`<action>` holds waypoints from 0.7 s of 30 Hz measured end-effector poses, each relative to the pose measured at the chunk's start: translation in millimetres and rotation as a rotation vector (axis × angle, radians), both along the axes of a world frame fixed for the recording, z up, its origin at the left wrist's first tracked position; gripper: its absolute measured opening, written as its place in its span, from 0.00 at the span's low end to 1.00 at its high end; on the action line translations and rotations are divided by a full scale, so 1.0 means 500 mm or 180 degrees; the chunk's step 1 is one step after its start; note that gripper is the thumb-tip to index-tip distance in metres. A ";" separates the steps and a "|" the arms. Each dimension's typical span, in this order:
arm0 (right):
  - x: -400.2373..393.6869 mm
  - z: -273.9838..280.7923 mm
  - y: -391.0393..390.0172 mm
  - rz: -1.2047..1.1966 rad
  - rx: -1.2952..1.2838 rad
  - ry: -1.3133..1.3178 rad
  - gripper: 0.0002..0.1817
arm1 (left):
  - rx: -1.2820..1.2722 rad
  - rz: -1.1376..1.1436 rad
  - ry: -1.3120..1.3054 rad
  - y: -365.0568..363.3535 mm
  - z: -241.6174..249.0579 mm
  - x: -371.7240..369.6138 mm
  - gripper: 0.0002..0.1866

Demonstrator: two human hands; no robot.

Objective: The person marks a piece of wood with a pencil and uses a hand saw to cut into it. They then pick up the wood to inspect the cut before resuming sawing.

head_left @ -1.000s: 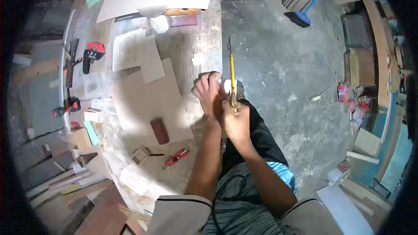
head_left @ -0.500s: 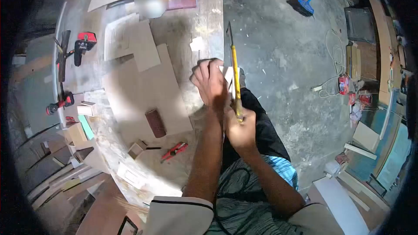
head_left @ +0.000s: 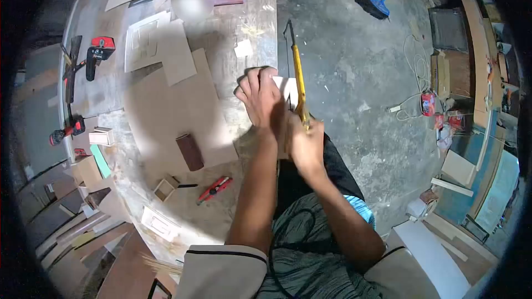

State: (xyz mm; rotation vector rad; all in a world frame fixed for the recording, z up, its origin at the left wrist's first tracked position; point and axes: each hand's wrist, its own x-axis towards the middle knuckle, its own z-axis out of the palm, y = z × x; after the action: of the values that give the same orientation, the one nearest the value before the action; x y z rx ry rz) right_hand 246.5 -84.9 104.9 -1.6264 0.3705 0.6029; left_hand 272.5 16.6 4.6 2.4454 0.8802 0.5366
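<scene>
My right hand (head_left: 306, 147) is closed around the handle of a yellow-framed hacksaw (head_left: 299, 72), whose frame points away from me along the table's edge. The saw's blade runs beside a small white piece of board (head_left: 285, 84) that juts past the edge. Fingers bent, my left hand (head_left: 259, 95) presses down on this piece and holds it against the table (head_left: 252, 22). How far the blade sits in the board is hidden. A small white offcut (head_left: 243, 49) lies just beyond my left hand.
On the table lie large thin boards (head_left: 172, 99), a brown sanding block (head_left: 190, 151), a red utility knife (head_left: 215, 189), a small wooden box (head_left: 165, 187) and a red-and-black tool (head_left: 101, 55). A blue broom (head_left: 377, 6) rests on the concrete floor at right.
My right hand and the hacksaw have moved forward, away from my body. My left hand stays on the white piece. The whole view has shifted slightly.
</scene>
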 end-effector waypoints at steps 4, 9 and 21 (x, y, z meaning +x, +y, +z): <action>0.009 0.033 0.010 -0.0353 0.0125 0.0450 0.21 | 0.0011 -0.0180 -0.0160 0.000 -0.003 -0.001 0.16; 0.009 0.005 0.011 0.0148 -0.0053 0.0115 0.20 | -0.0220 -0.0286 -0.0134 0.000 0.017 -0.009 0.15; 0.042 -0.047 -0.021 0.0304 -0.0139 -0.0215 0.19 | 0.0010 -0.0032 0.0033 0.001 -0.030 -0.004 0.18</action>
State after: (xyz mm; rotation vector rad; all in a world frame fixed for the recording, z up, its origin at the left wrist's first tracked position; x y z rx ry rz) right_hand 267.7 -95.2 81.5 -1.7093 0.2591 0.6138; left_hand 270.5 17.1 -10.4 2.4562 0.8714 0.5224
